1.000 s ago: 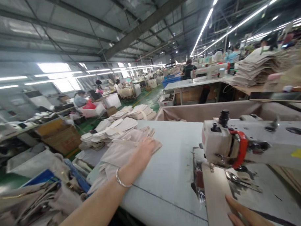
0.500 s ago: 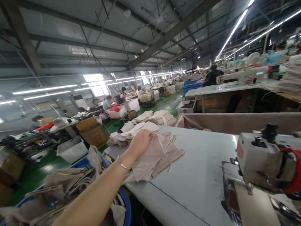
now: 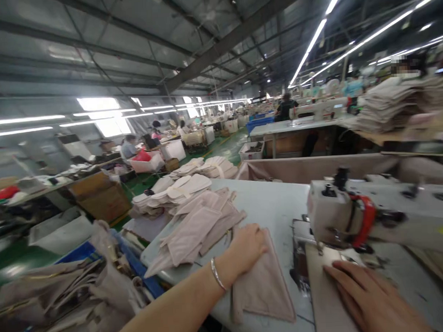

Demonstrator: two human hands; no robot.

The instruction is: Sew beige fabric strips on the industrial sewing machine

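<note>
My left hand (image 3: 249,247), with a bracelet at the wrist, is closed over the upper edge of a beige-pink fabric piece (image 3: 265,290). That piece lies on the pale sewing table (image 3: 269,198), left of the sewing machine (image 3: 328,210). Low at the right, my right hand (image 3: 367,291) lies with fingers stretched out over a flat beige strip (image 3: 319,274) in front of the machine head. Whether the strip is cloth or part of the machine I cannot tell. More fabric pieces (image 3: 200,225) lie in a loose pile beyond my left hand.
Stacks of pale cut pieces (image 3: 188,186) stand at the table's far left. A blue bin (image 3: 119,252) at lower left overflows with fabric pieces with zippers. Behind the table runs a cloth-lined trough (image 3: 287,168). Other people sit at stations farther off.
My left hand has come from the pile toward me and to the right, with a fabric piece in it. My right hand has entered view at the machine. The view has turned right.
</note>
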